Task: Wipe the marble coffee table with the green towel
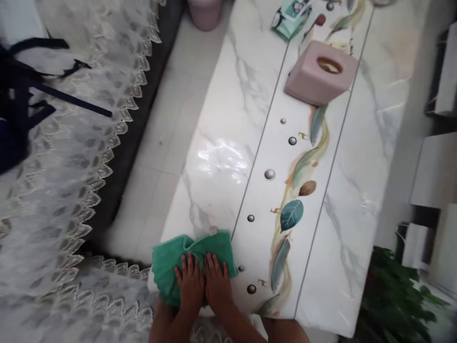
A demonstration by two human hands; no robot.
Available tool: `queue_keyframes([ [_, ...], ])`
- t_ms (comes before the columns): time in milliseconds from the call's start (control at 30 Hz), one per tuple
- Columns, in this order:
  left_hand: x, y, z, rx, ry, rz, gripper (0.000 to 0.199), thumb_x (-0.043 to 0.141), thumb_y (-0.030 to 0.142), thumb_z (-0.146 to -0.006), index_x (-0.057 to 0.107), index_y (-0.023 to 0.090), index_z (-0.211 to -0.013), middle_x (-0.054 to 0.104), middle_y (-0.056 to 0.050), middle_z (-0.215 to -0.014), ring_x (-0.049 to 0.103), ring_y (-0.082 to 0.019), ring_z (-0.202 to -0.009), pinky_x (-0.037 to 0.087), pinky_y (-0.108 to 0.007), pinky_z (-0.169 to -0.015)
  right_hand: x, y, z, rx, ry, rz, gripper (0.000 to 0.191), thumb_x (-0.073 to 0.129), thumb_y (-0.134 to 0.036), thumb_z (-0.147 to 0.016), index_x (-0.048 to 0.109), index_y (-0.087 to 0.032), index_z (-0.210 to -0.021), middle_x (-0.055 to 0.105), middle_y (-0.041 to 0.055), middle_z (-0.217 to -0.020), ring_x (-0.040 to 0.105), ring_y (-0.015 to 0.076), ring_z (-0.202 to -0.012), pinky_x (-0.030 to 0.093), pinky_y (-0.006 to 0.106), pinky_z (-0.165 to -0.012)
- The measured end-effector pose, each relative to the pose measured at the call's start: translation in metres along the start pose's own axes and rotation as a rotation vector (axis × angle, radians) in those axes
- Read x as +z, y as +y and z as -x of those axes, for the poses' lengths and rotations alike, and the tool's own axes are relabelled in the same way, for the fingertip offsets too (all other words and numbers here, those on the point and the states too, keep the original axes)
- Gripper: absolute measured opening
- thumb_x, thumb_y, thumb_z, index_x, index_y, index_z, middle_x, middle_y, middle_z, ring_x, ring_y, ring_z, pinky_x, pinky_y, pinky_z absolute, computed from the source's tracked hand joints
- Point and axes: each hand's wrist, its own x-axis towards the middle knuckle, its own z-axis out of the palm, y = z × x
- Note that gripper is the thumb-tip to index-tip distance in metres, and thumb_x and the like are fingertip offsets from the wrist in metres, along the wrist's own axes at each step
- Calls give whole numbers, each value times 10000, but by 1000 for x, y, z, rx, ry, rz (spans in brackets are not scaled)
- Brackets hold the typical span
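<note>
Near left corner of a long, glossy table [357, 209] with a white marble pattern: a green cloth [166, 267], spread out, with a fold at its far edge and a small pale tag [213, 230] there. Flat on top of the cloth, side by side and close together, two bare hands: left hand [190, 283] on the left, right hand [217, 282] on the right. Fingers of both hands extended and slightly parted, pointing toward the far end, laid on the cloth rather than curled around it; thumbs hard to make out. At the table's near edge, bare legs [285, 331].

Down the middle of the table, between thin dark lines, a printed band of teal and brown leaves [292, 215] and gray ball shapes. Farther along this band, a pink tissue box [316, 78] with an oval opening; beyond it, slightly left, a mint-green and white packet [288, 24].

Left of the table, pale floor tiles [153, 147], then a seat cover [82, 157] with scalloped lace edges, and dark blue straps [74, 97] on top. On the floor at the far side, a pink bin [205, 14]. Near right, beside the table, a leafy green plant [396, 295], blurred.
</note>
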Motion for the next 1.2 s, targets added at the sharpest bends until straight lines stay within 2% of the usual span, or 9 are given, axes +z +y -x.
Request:
queue_keyframes([
  [67,16,2,5,0,91,33,588,584,321,-831,705,394,-1402,641,-127,-1495,464,-453,-1510,359,-816,-1204,0,5,3,7,-23,-6,586,412,-299,-1076,398,-394,-1654,489,-17,-1637,566,274,-1462,558,527,-1130],
  [133,0,23,-15,16,191,71,571,591,292,-858,701,385,-1411,630,-139,-1507,413,-447,-1545,342,-799,-1224,-25,20,-26,19,-5,16,564,406,-278,-1085,440,-344,-1645,450,1,-1660,534,273,-1491,516,533,-1182],
  [267,-86,111,-98,88,295,84,571,493,218,-978,585,180,-1540,434,-190,-1675,268,-422,-1618,197,-765,-1295,-120,78,-133,23,105,95,572,450,-219,-1068,469,-208,-1639,390,82,-1697,452,302,-1546,413,550,-1262],
  [400,-174,213,-189,262,454,152,607,462,228,-1048,407,164,-1649,240,-178,-1765,163,-402,-1651,104,-766,-1291,-227,155,-235,36,200,148,613,442,-185,-1069,380,-172,-1679,284,99,-1755,305,303,-1620,251,592,-1329],
  [533,-201,263,-230,345,535,246,639,435,229,-1070,294,171,-1690,146,-160,-1792,119,-382,-1660,58,-754,-1288,-274,200,-269,61,253,191,606,315,-181,-1111,256,-133,-1712,185,143,-1788,169,282,-1658,134,586,-1336],
  [633,-171,256,-194,442,463,211,629,414,228,-1064,321,192,-1685,168,-136,-1790,123,-372,-1663,51,-752,-1296,-250,200,-213,91,251,201,592,332,-206,-1110,307,-114,-1695,230,181,-1770,190,314,-1647,171,628,-1311],
  [900,-15,228,39,698,20,118,518,522,266,-985,656,444,-1452,505,-60,-1640,535,-399,-1465,515,-652,-1135,-105,177,104,260,338,25,454,439,-114,-936,770,-135,-1247,774,174,-1247,678,308,-1227,500,493,-1086],
  [1000,-7,227,53,675,-5,153,500,534,208,-975,700,428,-1391,654,-79,-1500,705,-365,-1224,614,-573,-944,-105,189,126,384,375,-204,402,421,-151,-952,793,-211,-1095,808,100,-1085,729,260,-1059,541,414,-991],
  [1200,-60,217,-9,551,126,207,415,547,271,-1023,657,199,-1417,682,-160,-1409,632,-333,-1282,536,-521,-1068,-153,232,60,689,522,-272,437,330,-276,-1069,641,-174,-1359,728,117,-1145,680,226,-1020,536,327,-858],
])
